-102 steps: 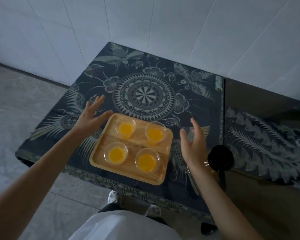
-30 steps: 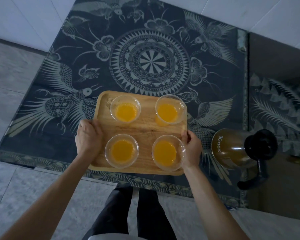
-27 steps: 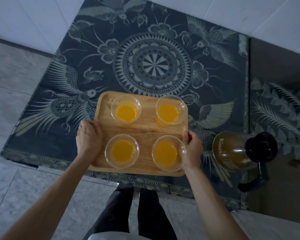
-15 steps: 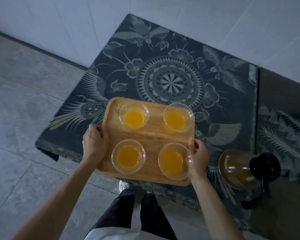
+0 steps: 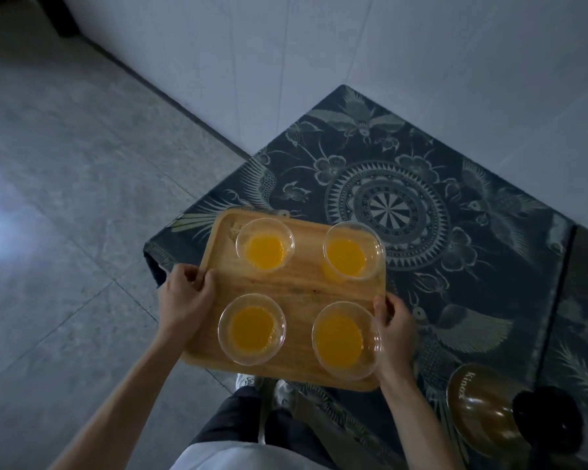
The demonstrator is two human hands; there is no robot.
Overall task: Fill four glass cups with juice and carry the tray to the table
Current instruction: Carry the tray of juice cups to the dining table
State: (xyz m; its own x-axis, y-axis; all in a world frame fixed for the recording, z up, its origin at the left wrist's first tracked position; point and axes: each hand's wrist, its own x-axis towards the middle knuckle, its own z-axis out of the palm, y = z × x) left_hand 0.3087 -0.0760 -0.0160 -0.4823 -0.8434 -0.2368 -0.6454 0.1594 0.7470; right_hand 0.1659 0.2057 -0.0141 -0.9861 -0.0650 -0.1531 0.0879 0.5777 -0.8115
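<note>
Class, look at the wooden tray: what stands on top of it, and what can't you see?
On the wooden tray stand four glass cups holding orange juice. The tray's underside and the fingers beneath it are hidden.

Below me stands the table [image 5: 455, 184], its dark top patterned with pale birds, flowers and a round medallion at the middle, set against the white wall. On its near right corner rests a brown jug [image 5: 482, 412] with a black lid. Grey floor [image 5: 65, 198] tiles spread left.
</note>
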